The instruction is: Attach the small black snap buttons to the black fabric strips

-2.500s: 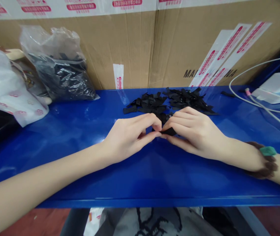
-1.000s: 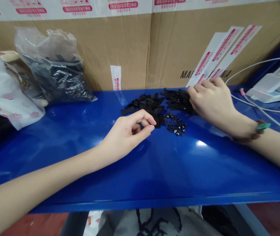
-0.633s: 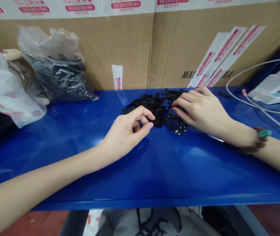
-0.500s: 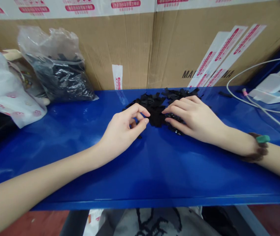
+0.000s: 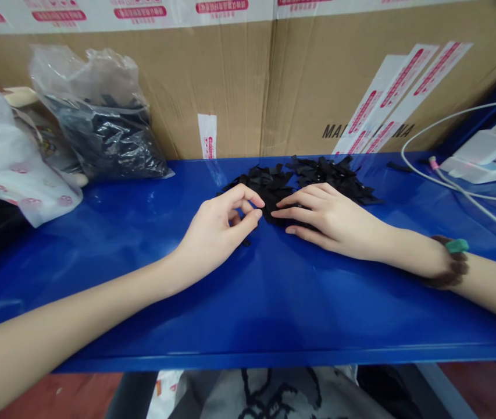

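My left grip [image 5: 225, 224] has a narrow gap between thumb and forefinger, with nothing visible in it. A second ago my right grip [image 5: 330, 224] was at the far heap; now it has come back beside my left, fingertips parted, just short of touching it. Whatever lies under that palm I can't see: the little cluster of studs that showed earlier is covered now. From my fingertips, one heap of black strips [image 5: 259, 176] sits at twelve o'clock on the blue counter [image 5: 269, 308], the other heap [image 5: 339, 174] at two. A small dark piece [image 5: 246, 242], hidden earlier, shows under my left thumb. The clear bag [image 5: 108, 137] stays at ten o'clock.
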Demonstrator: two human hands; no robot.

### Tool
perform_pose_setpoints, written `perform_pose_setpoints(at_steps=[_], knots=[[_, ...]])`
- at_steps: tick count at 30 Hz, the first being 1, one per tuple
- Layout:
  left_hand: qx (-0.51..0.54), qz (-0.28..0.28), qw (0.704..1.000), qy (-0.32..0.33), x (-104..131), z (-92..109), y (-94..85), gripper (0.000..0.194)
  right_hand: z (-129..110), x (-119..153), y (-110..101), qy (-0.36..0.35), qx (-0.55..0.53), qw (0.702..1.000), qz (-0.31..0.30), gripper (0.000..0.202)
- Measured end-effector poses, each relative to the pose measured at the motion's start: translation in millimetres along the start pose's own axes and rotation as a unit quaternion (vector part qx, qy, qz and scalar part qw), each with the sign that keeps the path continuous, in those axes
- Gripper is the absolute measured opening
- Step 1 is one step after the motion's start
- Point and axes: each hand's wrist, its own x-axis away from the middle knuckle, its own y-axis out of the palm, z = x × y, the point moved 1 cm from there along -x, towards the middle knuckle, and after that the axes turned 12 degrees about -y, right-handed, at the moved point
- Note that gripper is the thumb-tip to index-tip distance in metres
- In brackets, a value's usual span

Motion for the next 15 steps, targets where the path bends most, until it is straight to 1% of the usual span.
perform_pose_setpoints(at_steps=[2,9,15], knots=[[-0.002,0.001,1.0,0.0,0.2,0.1,0.7,0.012,-0.9,-0.1,0.3,0.001,0.001,1.0,-0.001,0.038],[-0.011,0.0,1.0,-0.003,-0.3,0.1,2.2,0.012,-2.2,-0.2,3.2,0.018,-0.01,0.999,-0.032,0.044],[-0.009,-0.003,1.0,-0.002,-0.5,-0.2,0.8,0.012,-2.0,-1.1,2.5,0.026,-0.02,0.999,-0.02,0.051]])
